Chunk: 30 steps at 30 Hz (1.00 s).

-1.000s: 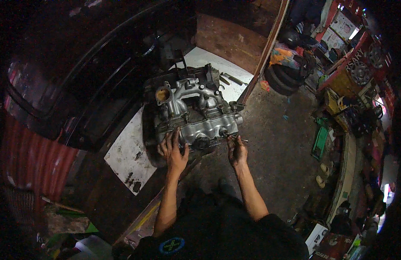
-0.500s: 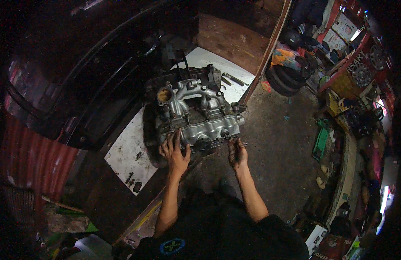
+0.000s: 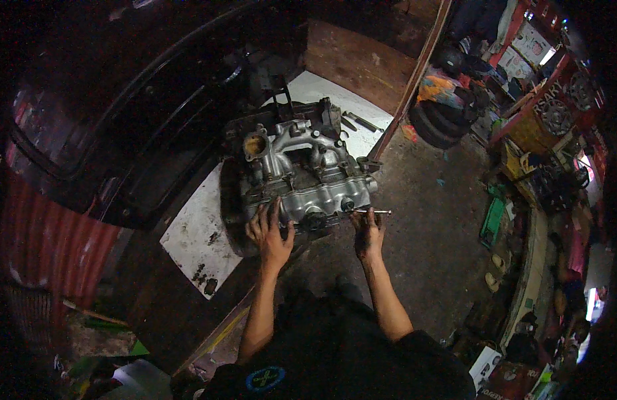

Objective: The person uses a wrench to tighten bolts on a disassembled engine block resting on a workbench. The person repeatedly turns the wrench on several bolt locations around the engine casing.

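A grey metal engine block (image 3: 302, 170) with an intake manifold on top sits on a white board (image 3: 202, 233) on the ground. My left hand (image 3: 270, 233) lies flat, fingers spread, against the near lower side of the engine. At the engine's near right corner my right hand (image 3: 368, 233) grips a thin metal wrench (image 3: 374, 212), whose shaft sticks out to the right at the engine's edge.
A dark car body (image 3: 122, 120) fills the left. A wooden plank (image 3: 415, 73) runs along the board's right edge, with loose tools (image 3: 358, 122) on the board behind the engine. A tyre (image 3: 442, 123), shelves of parts (image 3: 548, 113) and clutter stand at the right.
My right hand has shifted slightly along the engine's near right corner with the wrench. The left hand stays pressed on the engine.
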Motion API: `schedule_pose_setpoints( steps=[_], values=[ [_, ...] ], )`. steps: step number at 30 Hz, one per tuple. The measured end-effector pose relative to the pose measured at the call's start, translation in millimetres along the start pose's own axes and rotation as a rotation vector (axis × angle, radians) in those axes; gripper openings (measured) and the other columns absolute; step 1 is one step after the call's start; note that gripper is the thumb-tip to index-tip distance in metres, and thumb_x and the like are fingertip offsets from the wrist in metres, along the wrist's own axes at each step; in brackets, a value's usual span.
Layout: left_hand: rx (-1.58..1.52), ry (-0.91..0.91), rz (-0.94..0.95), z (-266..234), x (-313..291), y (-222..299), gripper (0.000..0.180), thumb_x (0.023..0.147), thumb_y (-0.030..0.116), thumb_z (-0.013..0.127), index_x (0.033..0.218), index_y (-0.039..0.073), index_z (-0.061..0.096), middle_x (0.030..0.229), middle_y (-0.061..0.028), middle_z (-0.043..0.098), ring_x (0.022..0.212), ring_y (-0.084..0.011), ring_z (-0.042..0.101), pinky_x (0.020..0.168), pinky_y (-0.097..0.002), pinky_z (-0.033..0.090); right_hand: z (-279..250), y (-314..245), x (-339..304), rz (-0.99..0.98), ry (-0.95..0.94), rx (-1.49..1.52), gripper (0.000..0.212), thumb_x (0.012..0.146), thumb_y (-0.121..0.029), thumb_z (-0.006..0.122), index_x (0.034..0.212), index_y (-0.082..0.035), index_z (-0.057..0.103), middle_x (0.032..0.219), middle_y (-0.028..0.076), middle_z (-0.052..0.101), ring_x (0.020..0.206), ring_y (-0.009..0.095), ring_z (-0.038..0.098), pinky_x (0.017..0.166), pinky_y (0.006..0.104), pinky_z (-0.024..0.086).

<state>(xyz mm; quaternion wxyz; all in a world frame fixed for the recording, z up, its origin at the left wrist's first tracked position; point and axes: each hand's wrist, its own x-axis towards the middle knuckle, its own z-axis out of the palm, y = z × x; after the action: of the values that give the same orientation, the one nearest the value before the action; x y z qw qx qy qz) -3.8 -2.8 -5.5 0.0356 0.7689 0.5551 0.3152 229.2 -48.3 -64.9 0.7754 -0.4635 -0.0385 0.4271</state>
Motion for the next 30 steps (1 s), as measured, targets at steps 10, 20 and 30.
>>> schedule_pose_setpoints(
  steps=[10,20,30],
  values=[
    [0.058,-0.035,-0.017,1,-1,-1,0.064,0.088,0.031,0.059,0.147,0.019,0.037,0.141,-0.0129,0.044,0.132,-0.0352,0.034,0.109,-0.0587,0.015,22,-26,-47,-0.547,-0.42,-0.9,0.03,0.075,0.011,0.06,0.102,-0.002,0.063,0.11,0.021,0.058,0.098,0.036,0.059,0.082,0.0377,0.049],
    [0.025,-0.028,-0.013,-2,1,0,0.065,0.088,0.03,0.059,0.148,0.02,0.036,0.141,-0.0119,0.044,0.132,-0.0348,0.033,0.109,-0.0585,0.014,-11,-8,-6,-0.13,-0.056,-0.128,0.03,0.099,-0.028,0.056,0.108,0.0,0.056,0.1,0.01,0.062,0.088,0.019,0.06,0.078,0.0341,0.05],
    [0.033,-0.028,-0.02,-2,0,0,0.066,0.088,0.032,0.059,0.148,0.02,0.035,0.142,-0.0141,0.043,0.132,-0.0361,0.033,0.108,-0.0589,0.014,-1,-11,1,0.21,-0.071,0.093,0.025,0.098,-0.022,0.055,0.111,0.0,0.054,0.104,0.012,0.06,0.097,0.024,0.058,0.087,0.0398,0.05]
  ],
)
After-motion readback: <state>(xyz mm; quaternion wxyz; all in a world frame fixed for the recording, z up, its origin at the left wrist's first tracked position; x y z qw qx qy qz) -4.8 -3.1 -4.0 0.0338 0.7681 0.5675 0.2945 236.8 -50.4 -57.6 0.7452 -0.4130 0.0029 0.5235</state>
